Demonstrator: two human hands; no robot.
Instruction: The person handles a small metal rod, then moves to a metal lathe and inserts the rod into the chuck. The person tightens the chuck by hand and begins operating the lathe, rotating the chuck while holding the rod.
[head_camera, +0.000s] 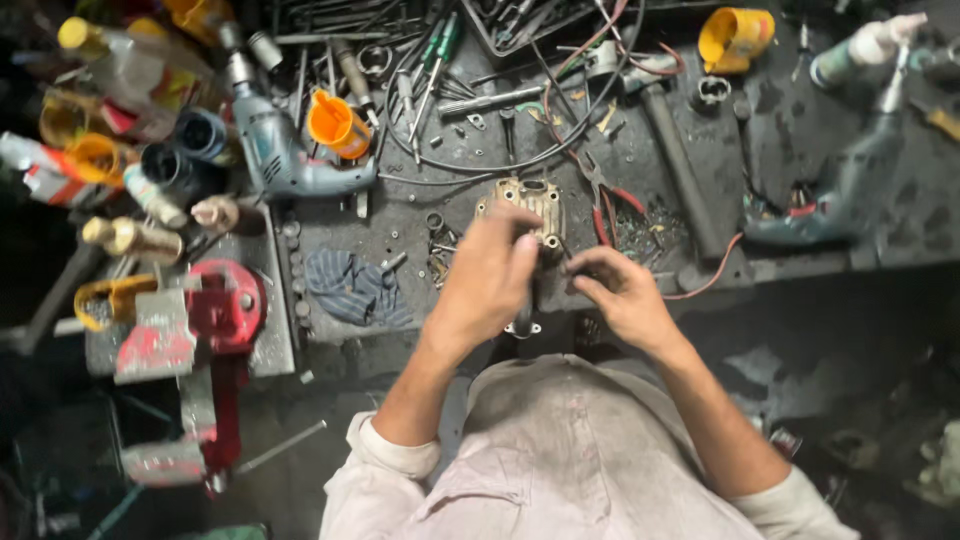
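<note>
My left hand is closed around a dark tool handle whose lower end sticks out below the fist. It sits just in front of a tan cast-metal engine part on the grimy workbench. My right hand is beside it on the right. Its fingers are pinched together near the tool, and I cannot make out what they grip. Both forearms come up from my pale rolled-up sleeves at the bottom.
A red bench vise stands at the left edge. An electric drill with an orange cup lies at the back left among bottles. A second drill, a hammer, red-handled pliers, cables and a striped rag lie about.
</note>
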